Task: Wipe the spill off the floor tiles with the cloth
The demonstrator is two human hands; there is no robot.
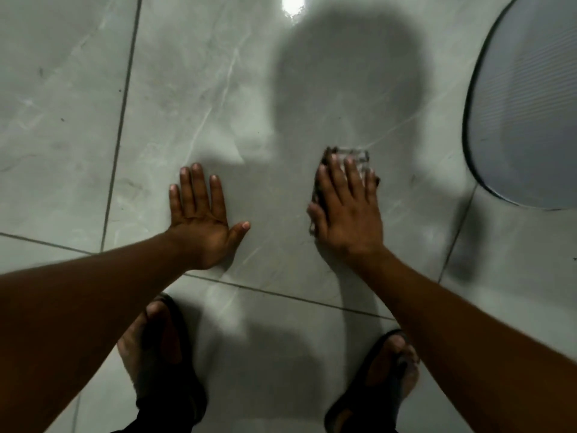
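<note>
Glossy, smooth grey marble-look floor tiles (193, 98) mirror a ceiling light; a dark, patterned cloth (359, 159) lies crumpled beside a finely ribbed grey mat (530, 104).

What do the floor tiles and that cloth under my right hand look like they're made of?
The pale grey floor tiles look like glazed ceramic or polished stone: marble-like veining, dark grout lines, a bright light reflection. The dark patterned cloth under the right hand looks like thin woven fabric with a frayed edge; motion blur leaves it uncertain.

— Dim overall?
— Yes, a greenish cast. One hot glare spot (293, 2) burns out on the floor tiles (78, 120) at the top edge.
— Shadows?
— A broad soft shadow (349, 76) falls mid-frame. Grout lines bow near the edges; the cloth (356, 156) is motion-blurred.
</note>
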